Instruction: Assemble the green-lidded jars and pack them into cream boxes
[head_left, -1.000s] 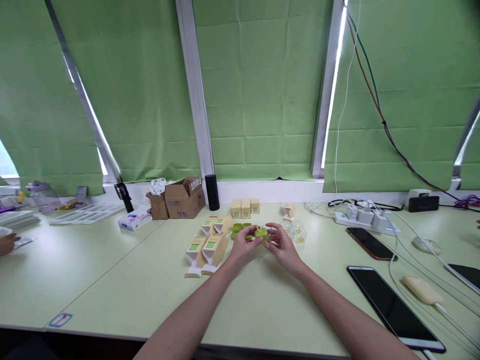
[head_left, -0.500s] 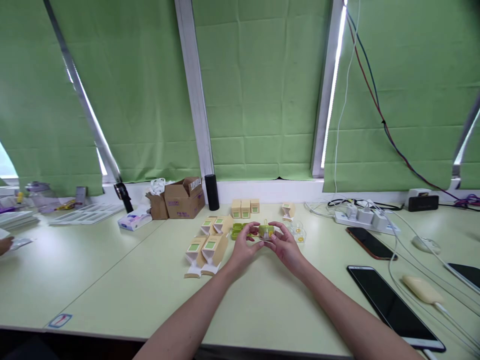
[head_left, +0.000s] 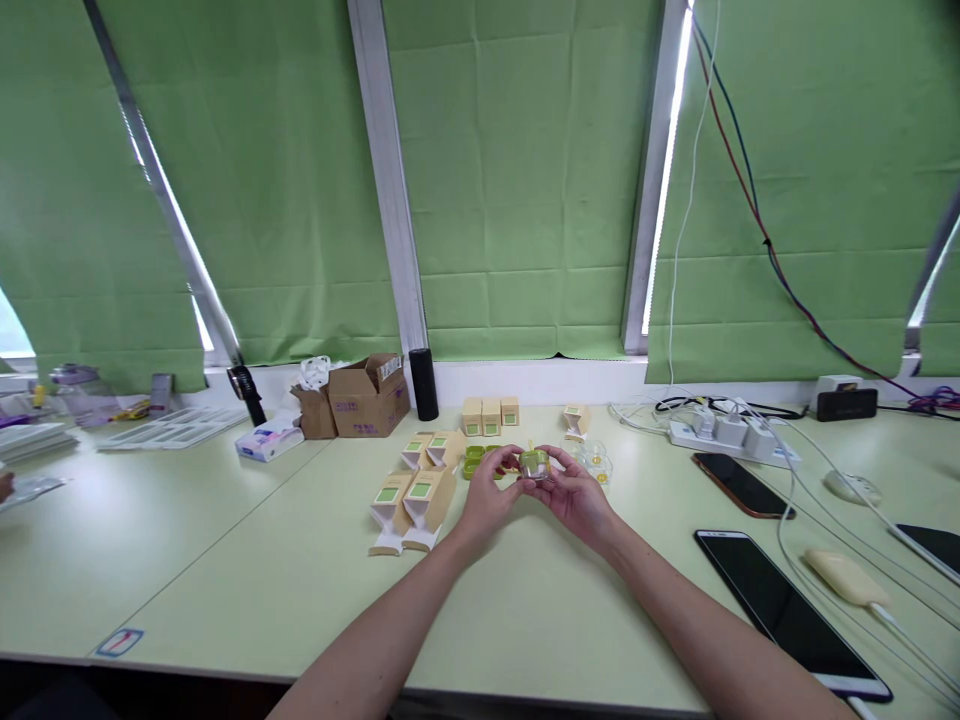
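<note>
Between both hands, just above the table, is a small clear container with a green lid (head_left: 534,463) and a stubby knob on top. My left hand (head_left: 491,485) closes on its left side with thumb and fingers. On the other side, my right hand (head_left: 574,497) grips it the same way. Green lids (head_left: 472,460) lie behind my left hand, partly covered by it. Several clear cups (head_left: 598,462) with yellow spots stand right behind my right hand. Open cardboard boxes (head_left: 424,500) with green labels lie to the left.
Closed small boxes (head_left: 491,415) stand at the back, an open one (head_left: 576,420) to their right. A brown carton (head_left: 369,398) and tissue pack (head_left: 270,438) are left. Phones (head_left: 787,610), cables and a power strip (head_left: 731,445) lie right. Another person's hand (head_left: 6,486) shows far left.
The container has tilted slightly between my fingers, and my right hand has turned a little, its fingers shifting beneath the container. At far left, the other person's hand has drawn back.
</note>
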